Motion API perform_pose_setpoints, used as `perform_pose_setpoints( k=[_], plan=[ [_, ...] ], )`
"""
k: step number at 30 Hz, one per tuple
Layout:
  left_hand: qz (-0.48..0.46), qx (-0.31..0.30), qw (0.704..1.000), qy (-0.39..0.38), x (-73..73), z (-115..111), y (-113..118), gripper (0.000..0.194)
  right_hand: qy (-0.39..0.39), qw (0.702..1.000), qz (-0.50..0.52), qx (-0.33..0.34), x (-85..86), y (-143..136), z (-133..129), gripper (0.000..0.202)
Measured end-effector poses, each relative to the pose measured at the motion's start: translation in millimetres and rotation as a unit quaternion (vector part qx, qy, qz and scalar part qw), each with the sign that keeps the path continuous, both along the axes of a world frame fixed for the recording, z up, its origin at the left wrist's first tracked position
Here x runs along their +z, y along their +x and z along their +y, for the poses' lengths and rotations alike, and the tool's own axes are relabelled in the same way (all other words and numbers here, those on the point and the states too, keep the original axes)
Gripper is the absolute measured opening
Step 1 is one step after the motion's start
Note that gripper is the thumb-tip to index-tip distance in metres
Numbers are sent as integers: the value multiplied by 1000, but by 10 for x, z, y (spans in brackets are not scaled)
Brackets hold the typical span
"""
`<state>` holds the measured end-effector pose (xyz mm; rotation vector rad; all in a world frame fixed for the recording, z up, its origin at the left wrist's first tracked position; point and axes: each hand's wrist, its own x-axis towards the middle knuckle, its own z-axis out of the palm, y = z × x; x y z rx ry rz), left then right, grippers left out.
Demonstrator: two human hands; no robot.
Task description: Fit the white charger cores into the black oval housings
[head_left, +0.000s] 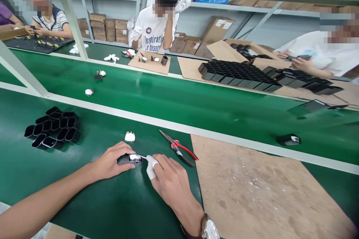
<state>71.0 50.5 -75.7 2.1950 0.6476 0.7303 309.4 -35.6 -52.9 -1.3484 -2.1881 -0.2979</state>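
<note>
My left hand [116, 159] is wrapped round a small black oval housing [129, 160], its open end facing up. Inside the housing sits a white-topped part [135, 158]. My right hand [166, 175], with white finger cots on thumb and index finger, pinches a thin pale tool [143, 157] whose tip meets the housing's right rim; its exact kind is not clear. Just beyond the housing lies a small circuit board [129, 137] with a white top. Red-handled long-nose pliers [177, 147] rest open on the green table, past my right hand.
Several empty black housings [53, 127] stand grouped at the left. A cardboard sheet [246, 183] covers the right side. Beyond a pale rail, a green conveyor belt [174, 101] carries boards and a filled black housing [288, 140]. Co-workers sit across, near stacked housings [238, 74].
</note>
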Motion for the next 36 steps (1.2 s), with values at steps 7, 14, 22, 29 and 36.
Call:
perform_pose_setpoints(
  k=[7, 14, 22, 29, 36],
  plan=[
    [7, 3, 1000, -9, -8, -8, -7, 28, -10, 999, 8, 36, -40, -32, 53, 24],
    [22, 13, 999, -28, 29, -19, -3, 28, 8, 997, -53, 56, 85, 33, 52, 26],
    [32, 14, 999, -42, 37, -10, -2, 27, -18, 998, 24, 56, 13, 20, 38, 20],
    [35, 28, 999, 18, 10, -41, -26, 39, -22, 997, 77, -4, -83, 133, 101, 18],
    [-45, -32, 987, 149, -23, 1, -61, 34, -74, 994, 2, -86, -296, 287, 124, 23]
  ],
)
